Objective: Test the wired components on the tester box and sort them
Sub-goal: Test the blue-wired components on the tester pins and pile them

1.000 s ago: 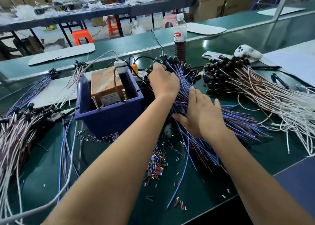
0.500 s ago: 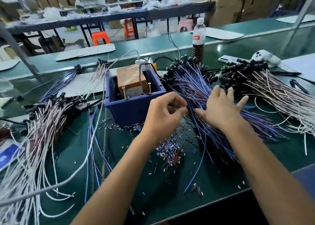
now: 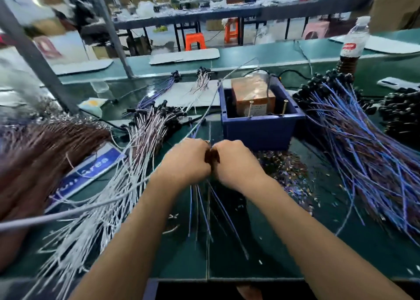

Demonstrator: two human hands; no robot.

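A small bunch of blue-wired components (image 3: 204,206) is held just in front of the tester box (image 3: 261,127), on the person's side of it. Both hands are curled shut on the top of the bunch: the left hand (image 3: 188,161) and right hand (image 3: 236,163) sit knuckle to knuckle, touching, with a dark clump between them that is probably the component heads, though blur hides the detail. The wires hang from the fists toward the person, so the bunch's long axis runs from the box toward the near edge of the green bench (image 3: 295,254).

The box lies straight ahead of the hands and a little to the right; its two brass pins (image 3: 251,108) stand upright at its near wall, in front of an orange block (image 3: 252,95). The right hand looks slightly nearer those pins, so I judge that the next move is a short lift forward to bring a component's leads onto them.

Left of the box lies a fanned pile of white-wired components (image 3: 136,154); right of it a larger pile of blue-wired ones (image 3: 363,154). Cut wire scraps (image 3: 286,170) litter the bench just in front of the box.

Left of the box, a blue sign (image 3: 91,170) under the white wires shows the word "Area"; the rest is unreadable. Behind the box to the right stands a bottle (image 3: 351,47) with a red label whose lettering is too blurred to read.
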